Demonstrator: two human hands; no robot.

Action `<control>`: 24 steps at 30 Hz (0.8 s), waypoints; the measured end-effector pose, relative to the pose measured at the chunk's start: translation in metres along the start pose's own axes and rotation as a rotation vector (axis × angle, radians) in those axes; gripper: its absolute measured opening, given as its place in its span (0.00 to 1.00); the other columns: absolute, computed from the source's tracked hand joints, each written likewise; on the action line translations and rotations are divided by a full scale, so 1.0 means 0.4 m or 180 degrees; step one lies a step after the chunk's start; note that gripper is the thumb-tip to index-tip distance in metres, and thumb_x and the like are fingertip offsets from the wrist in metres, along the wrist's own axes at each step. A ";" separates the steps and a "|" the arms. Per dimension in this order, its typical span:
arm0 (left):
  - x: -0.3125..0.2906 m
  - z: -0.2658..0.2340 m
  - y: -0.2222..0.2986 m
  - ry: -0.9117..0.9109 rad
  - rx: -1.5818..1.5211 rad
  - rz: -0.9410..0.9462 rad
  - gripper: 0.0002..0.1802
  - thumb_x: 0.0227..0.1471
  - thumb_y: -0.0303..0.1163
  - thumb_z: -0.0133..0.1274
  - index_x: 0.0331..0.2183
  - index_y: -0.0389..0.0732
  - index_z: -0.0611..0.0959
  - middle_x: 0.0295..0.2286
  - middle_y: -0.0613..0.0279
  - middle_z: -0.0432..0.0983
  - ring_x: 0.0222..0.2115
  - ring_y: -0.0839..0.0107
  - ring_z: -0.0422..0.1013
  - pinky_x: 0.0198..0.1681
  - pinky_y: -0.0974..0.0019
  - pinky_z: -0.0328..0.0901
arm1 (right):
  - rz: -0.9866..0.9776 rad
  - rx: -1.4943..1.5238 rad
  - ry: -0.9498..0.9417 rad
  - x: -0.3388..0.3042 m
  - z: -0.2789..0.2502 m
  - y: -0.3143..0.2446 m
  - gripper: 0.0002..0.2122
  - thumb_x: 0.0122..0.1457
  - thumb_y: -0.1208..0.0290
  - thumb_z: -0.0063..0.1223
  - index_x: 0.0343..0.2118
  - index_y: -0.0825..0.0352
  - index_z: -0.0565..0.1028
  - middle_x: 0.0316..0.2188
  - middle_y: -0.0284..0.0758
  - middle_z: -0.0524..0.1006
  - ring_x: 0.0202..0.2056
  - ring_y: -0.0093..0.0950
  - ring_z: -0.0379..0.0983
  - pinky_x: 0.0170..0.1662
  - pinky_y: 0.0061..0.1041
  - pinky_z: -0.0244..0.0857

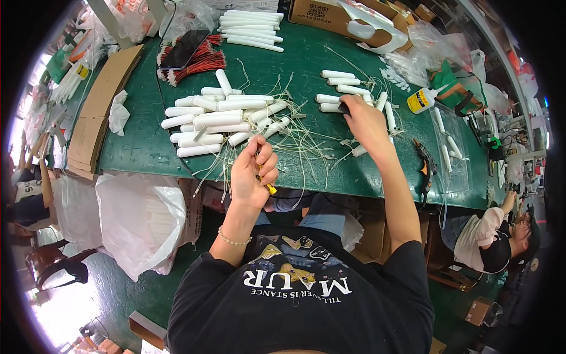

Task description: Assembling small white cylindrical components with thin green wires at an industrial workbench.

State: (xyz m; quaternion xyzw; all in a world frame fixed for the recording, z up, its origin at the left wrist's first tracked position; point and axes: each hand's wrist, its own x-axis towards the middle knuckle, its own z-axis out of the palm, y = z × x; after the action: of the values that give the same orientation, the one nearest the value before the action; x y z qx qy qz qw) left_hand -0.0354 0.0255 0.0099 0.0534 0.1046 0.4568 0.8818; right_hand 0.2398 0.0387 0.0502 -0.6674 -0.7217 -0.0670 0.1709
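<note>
My left hand [252, 171] is closed at the table's front edge around a slim thing with a yellow end [270, 189]; the fingers hide most of it. Beyond it lies a heap of white tubes [221, 117] with thin pale wires [300, 138] trailing from them. My right hand [367, 125] reaches over a smaller group of white tubes [342, 81], its fingertips pinched beside one tube's end. Something small and dark [344, 108] shows at those fingertips, too little of it to name.
A phone [185, 50] rests on a bundle of red wires [206, 62]. More white tubes [252, 26] lie behind. A yellow-labelled glue bottle [421, 100] and orange-black pliers [423, 168] lie at right. Cardboard [106, 106] lines the left edge. Another person [489, 239] sits at right.
</note>
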 end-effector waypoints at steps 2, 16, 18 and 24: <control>-0.003 0.001 -0.002 0.0016 0.0064 -0.0046 0.08 0.62 0.34 0.38 0.35 0.41 0.70 0.19 0.72 0.54 0.15 0.82 0.48 0.13 0.79 0.45 | 0.0037 -0.0490 -0.0388 -0.001 0.026 0.017 0.15 0.49 0.76 0.55 0.42 0.63 0.71 0.38 0.39 0.73 0.37 0.41 0.73 0.37 0.35 0.68; -0.032 0.006 -0.006 -0.0146 0.0176 -0.0100 0.08 0.62 0.36 0.38 0.35 0.44 0.68 0.20 0.72 0.55 0.16 0.82 0.49 0.13 0.79 0.45 | 0.0673 0.3028 0.2730 0.054 -0.325 0.141 0.08 0.54 0.73 0.58 0.34 0.70 0.74 0.22 0.31 0.74 0.24 0.20 0.69 0.30 0.18 0.62; -0.039 0.007 -0.009 -0.0169 0.0181 -0.0082 0.08 0.62 0.36 0.38 0.35 0.44 0.68 0.20 0.72 0.55 0.16 0.82 0.49 0.13 0.78 0.45 | 0.0563 0.3606 0.2765 0.052 -0.309 0.148 0.07 0.55 0.74 0.57 0.33 0.70 0.73 0.22 0.32 0.74 0.24 0.21 0.69 0.29 0.19 0.62; -0.049 0.037 -0.005 -0.0106 0.0037 -0.0061 0.08 0.63 0.36 0.38 0.35 0.44 0.68 0.20 0.72 0.55 0.16 0.82 0.49 0.14 0.79 0.44 | 0.0476 0.4314 0.1304 -0.064 -0.269 0.035 0.09 0.57 0.77 0.51 0.39 0.72 0.70 0.30 0.38 0.74 0.24 0.20 0.67 0.26 0.18 0.60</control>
State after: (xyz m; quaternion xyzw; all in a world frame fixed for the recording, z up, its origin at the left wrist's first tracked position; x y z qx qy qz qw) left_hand -0.0414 0.0083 0.0266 0.0651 0.0931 0.4468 0.8874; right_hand 0.2719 -0.0189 0.1403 -0.4360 -0.5102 0.2843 0.6847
